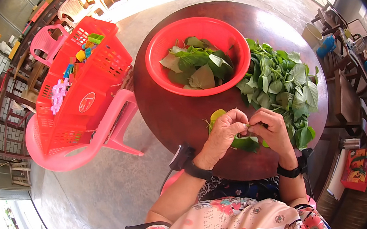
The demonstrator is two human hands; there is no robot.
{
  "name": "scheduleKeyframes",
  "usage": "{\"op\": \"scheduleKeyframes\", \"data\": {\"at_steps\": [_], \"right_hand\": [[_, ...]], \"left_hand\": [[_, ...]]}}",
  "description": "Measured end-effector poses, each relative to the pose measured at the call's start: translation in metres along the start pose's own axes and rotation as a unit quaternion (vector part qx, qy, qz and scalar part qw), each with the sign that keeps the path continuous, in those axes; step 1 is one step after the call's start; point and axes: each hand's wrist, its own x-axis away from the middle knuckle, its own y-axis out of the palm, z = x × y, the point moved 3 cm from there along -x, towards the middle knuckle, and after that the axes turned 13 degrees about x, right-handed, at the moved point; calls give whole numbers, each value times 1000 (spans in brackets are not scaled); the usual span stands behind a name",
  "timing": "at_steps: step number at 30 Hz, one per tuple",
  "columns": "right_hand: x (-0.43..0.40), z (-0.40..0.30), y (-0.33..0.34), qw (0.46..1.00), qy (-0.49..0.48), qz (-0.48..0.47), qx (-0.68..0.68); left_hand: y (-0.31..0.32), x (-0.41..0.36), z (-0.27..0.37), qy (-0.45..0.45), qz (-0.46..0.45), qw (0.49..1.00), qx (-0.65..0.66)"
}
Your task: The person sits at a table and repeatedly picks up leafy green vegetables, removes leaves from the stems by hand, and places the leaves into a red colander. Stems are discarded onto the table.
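Observation:
My left hand point(229, 129) and my right hand point(270, 127) meet over the near part of a round dark wooden table point(170, 123). Their fingertips pinch a thin green stem point(248, 125) between them. A yellow-green leaf point(216, 115) shows beyond my left hand, and a dark green leaf point(246, 144) lies below the fingers. Past the hands stands a red plastic basin point(201, 91) with loose green leaves point(198, 67) inside. A large heap of leafy green stems point(280, 84) covers the table's right side, touching or close to the basin.
Left of the table, a red plastic basket point(85, 78) with colourful toy pieces point(59, 94) rests on a pink plastic chair point(81, 159). Dark wooden chairs point(346, 100) stand on the right, near a red box point(357, 169). Another pink chair point(48, 42) is farther back.

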Motion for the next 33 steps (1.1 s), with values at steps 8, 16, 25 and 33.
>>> {"op": "scheduleKeyframes", "data": {"at_steps": [8, 16, 25, 33], "right_hand": [[0, 4, 4, 999, -4, 34, -21], [0, 6, -7, 962, 84, 78, -250], [8, 24, -29, 939, 93, 115, -311], [1, 18, -31, 994, 80, 64, -49]], "left_hand": [[-2, -1, -5, -4, 46, 997, -61], [-15, -2, 11, 73, 128, 976, -163], [-19, 0, 18, 136, 214, 963, -90], [-21, 0, 23, 116, 202, 967, -101]]}}
